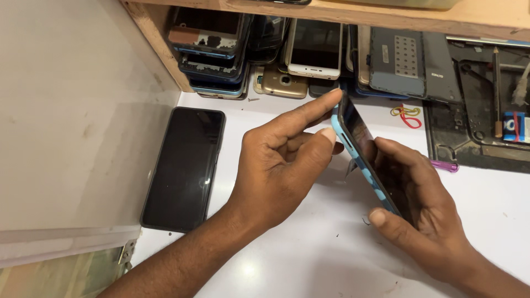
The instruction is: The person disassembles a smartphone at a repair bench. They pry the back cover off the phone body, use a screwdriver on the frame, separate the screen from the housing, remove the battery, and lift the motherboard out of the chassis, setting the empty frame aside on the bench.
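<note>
A blue phone (364,157) is held on edge above a white table (309,254), tilted so that its dark screen faces right and its blue side, with buttons, is turned toward the viewer. It is gripped from the right by the right hand (425,215), whose fingers are wrapped behind the screen side while the thumb is pressed against the near lower edge. The top end of the phone is pinched by the left hand (281,165): the forefinger is stretched along the far upper corner and the thumb is pressed on the blue edge, the other fingers being curled into the palm. To the left, a black phone (185,168) is laid flat on the table, screen up, well apart from both hands. At the far side, under a wooden shelf (342,11), phone bodies and back covers (287,60) are stacked and leaned in a row. To the far right, a dark mat (480,121) with tools is seen, with red and yellow rubber bands (407,115) just beside it and a purple pen tip (444,165) at its near edge. A pale wall (72,110) is seen on the left
</note>
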